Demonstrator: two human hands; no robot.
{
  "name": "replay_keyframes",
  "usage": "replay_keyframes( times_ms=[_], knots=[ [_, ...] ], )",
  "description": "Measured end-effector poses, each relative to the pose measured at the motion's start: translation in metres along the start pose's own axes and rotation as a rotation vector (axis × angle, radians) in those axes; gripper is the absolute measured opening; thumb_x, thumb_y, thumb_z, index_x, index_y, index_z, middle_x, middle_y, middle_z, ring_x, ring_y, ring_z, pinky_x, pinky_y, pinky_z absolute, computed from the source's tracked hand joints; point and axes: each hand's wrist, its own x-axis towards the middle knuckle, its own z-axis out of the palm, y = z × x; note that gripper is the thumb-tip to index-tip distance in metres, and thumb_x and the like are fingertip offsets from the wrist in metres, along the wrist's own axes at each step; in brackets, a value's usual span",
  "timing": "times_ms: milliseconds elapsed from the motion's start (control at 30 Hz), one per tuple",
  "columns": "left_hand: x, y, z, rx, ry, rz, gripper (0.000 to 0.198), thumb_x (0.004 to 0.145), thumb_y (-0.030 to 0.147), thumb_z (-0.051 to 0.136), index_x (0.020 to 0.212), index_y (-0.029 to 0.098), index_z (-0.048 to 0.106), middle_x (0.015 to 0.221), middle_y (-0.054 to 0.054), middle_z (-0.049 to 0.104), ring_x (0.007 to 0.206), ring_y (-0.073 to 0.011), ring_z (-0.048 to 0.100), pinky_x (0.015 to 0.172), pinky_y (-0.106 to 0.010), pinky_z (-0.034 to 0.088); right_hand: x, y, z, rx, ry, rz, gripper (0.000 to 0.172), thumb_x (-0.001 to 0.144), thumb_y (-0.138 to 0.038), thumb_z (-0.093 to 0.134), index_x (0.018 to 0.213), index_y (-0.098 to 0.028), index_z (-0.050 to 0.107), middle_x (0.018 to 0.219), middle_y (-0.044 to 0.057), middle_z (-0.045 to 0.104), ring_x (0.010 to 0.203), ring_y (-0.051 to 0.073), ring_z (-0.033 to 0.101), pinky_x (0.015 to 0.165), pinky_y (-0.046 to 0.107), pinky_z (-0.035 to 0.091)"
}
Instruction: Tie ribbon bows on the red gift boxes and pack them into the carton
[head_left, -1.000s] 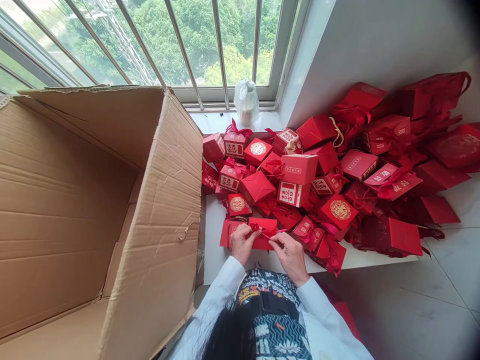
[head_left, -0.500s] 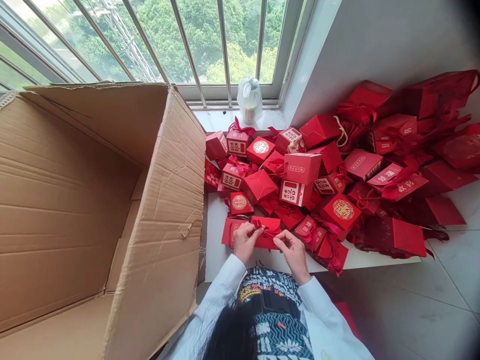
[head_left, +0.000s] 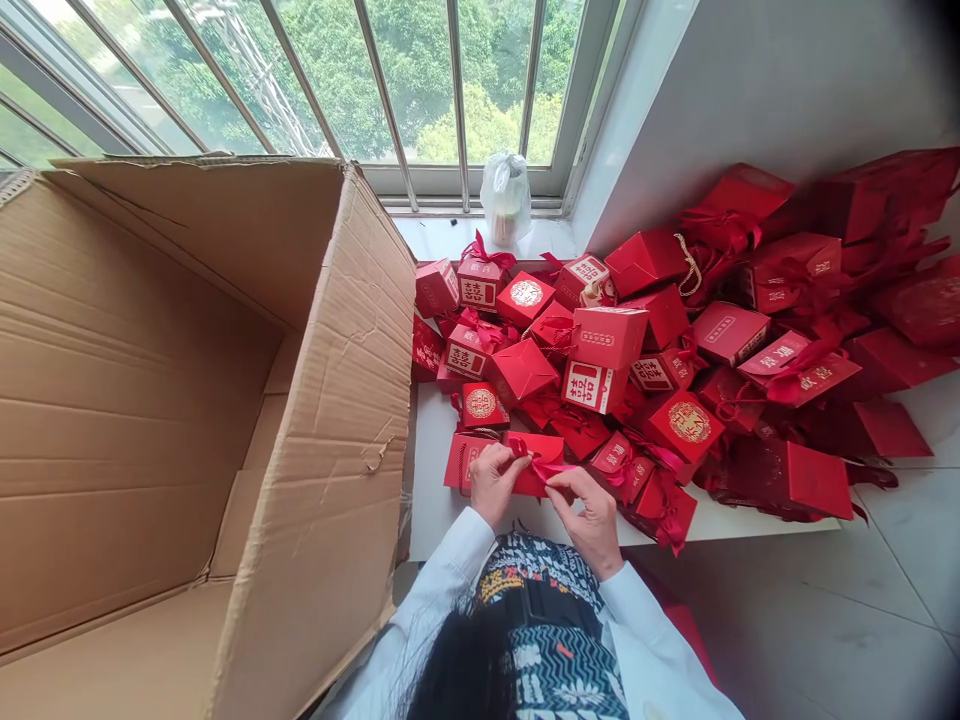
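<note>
Left hand [head_left: 495,485]: I see its fingers pressed together, pinching the red ribbon [head_left: 546,466]
Right hand [head_left: 598,515]: pinching the same ribbon from the other side
Flat red box [head_left: 534,448]: under both hands' fingertips, near the surface [head_left: 429,450] front edge
Open room: bare strip left of the left hand, then the cardboard carton [head_left: 337,400] wall
Beyond the hands: pile of red boxes [head_left: 607,340], crowded

Daylight pours through the barred window [head_left: 420,90] at 12 o'clock, bright and slightly washed out on my feed. Wide-angle distortion bends the bars and the cardboard box [head_left: 187,400] at 9 o'clock; corners at 2 and 4 o'clock darken.
</note>
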Motion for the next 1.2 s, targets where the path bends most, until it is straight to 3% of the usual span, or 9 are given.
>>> replay_keyframes(
  times_ms=[67,300,433,600,900,1067,1200],
  knots=[
    [0.000,0.000,0.000,0.000,-0.009,0.004,0.032,0.083,0.040,0.057,0.060,0.018,0.064,0.061,0.000,0.055,0.064,-0.0146,0.047,0.062,-0.026,0.036,0.000,0.000,-0.002,-0.006,-0.039,-0.046,0.009,0.081,-0.025,0.059,0.074,-0.020,0.060,0.079,0.002,0.057,0.066,0.013,0.051,0.060,0.025,0.041],
    [-0.001,0.001,0.000,0.010,-0.007,0.010,0.033,0.083,0.038,0.057,0.058,0.018,0.063,0.061,-0.001,0.056,0.064,-0.0148,0.047,0.062,-0.027,0.036,0.003,0.004,-0.006,0.120,-0.160,0.010,0.019,0.086,-0.031,0.054,0.072,-0.020,0.049,0.082,0.002,0.049,0.075,0.014,0.049,0.065,0.024,0.040],
    [-0.001,0.001,0.001,0.016,-0.011,0.009,0.031,0.084,0.038,0.056,0.062,0.018,0.065,0.063,-0.001,0.057,0.065,-0.0153,0.048,0.062,-0.027,0.036,0.004,0.005,-0.002,0.175,-0.135,0.026,0.021,0.086,-0.035,0.054,0.073,-0.020,0.046,0.090,0.004,0.052,0.080,0.014,0.051,0.066,0.024,0.042],
    [-0.001,0.001,0.002,0.030,0.000,0.003,0.033,0.084,0.040,0.056,0.060,0.019,0.064,0.062,-0.001,0.057,0.065,-0.0153,0.048,0.063,-0.027,0.036,0.005,0.009,0.003,0.153,-0.106,0.089,0.021,0.088,-0.039,0.050,0.078,-0.021,0.046,0.069,-0.003,0.047,0.060,0.010,0.045,0.057,0.022,0.039],
    [-0.001,0.002,0.003,0.031,-0.006,0.007,0.035,0.084,0.041,0.055,0.058,0.019,0.063,0.063,-0.002,0.058,0.067,-0.0157,0.049,0.063,-0.027,0.037,0.016,-0.001,0.002,-0.028,-0.072,0.133,0.023,0.085,-0.041,0.052,0.075,-0.022,0.048,0.060,-0.005,0.046,0.052,0.011,0.041,0.054,0.023,0.031],
    [0.000,0.002,0.002,0.019,0.005,-0.007,0.034,0.084,0.041,0.056,0.060,0.019,0.065,0.062,-0.002,0.057,0.066,-0.0155,0.049,0.064,-0.027,0.038,0.018,-0.001,-0.003,-0.006,-0.128,0.128,0.025,0.089,-0.042,0.044,0.075,-0.022,0.047,0.064,-0.002,0.054,0.057,0.013,0.048,0.057,0.023,0.035],
    [0.000,0.002,0.001,0.001,0.002,-0.020,0.033,0.084,0.040,0.055,0.062,0.019,0.067,0.063,-0.002,0.059,0.067,-0.0157,0.050,0.063,-0.027,0.038,0.014,0.000,-0.006,0.184,-0.226,0.160,0.025,0.089,-0.042,0.045,0.074,-0.021,0.046,0.069,-0.001,0.055,0.066,0.014,0.053,0.063,0.024,0.041]
  ],
)
